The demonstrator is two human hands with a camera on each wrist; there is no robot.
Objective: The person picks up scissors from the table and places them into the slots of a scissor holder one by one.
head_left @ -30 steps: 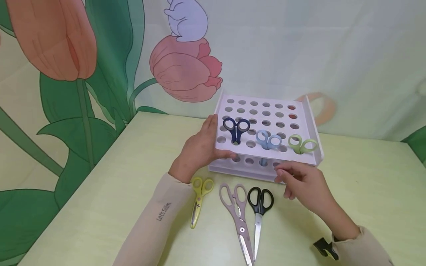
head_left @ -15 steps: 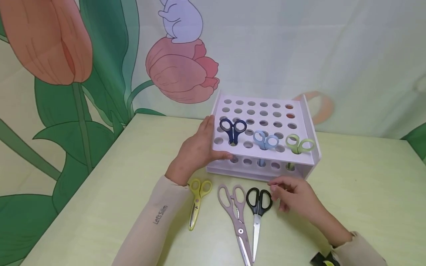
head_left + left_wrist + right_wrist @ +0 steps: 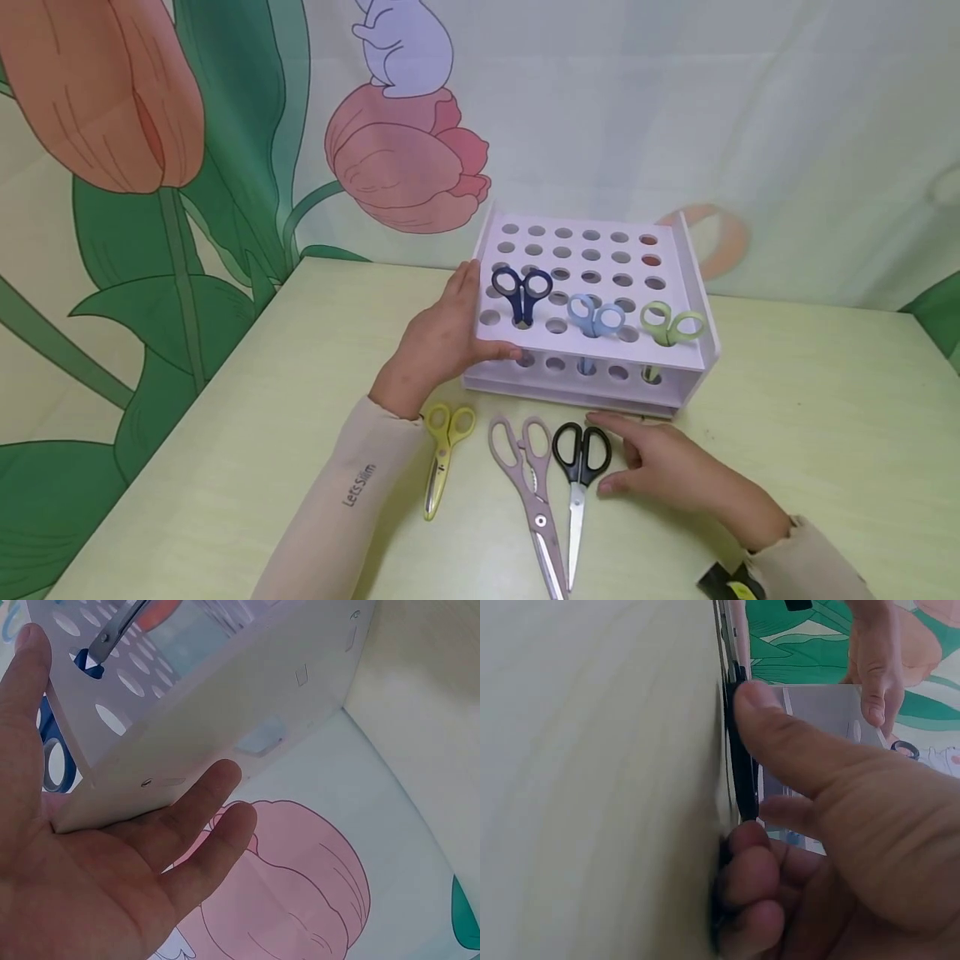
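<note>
A white rack [image 3: 641,353] with rows of round holes stands at the back of the table. My left hand [image 3: 435,346] grips its left front corner, thumb across the front edge, fingers along the side panel [image 3: 225,742]. Navy scissors [image 3: 522,310], light blue scissors [image 3: 595,323] and green scissors [image 3: 666,332] stand handles up in its front holes. Black-handled scissors [image 3: 579,468] lie flat before the rack. Around their handle my right hand [image 3: 667,467] spreads thumb and index finger, the thumb close to the black handle [image 3: 742,765] in the right wrist view.
Mauve scissors [image 3: 538,504] lie just left of the black pair, blades toward me. Further left are yellow scissors [image 3: 442,442], near my left sleeve [image 3: 360,475]. A printed tulip backdrop [image 3: 405,158] hangs right behind the table [image 3: 810,417].
My right hand has come down and left from the rack's front to the black scissors, its thumb and index finger parting. The left hand stays on the rack; the view has shifted slightly.
</note>
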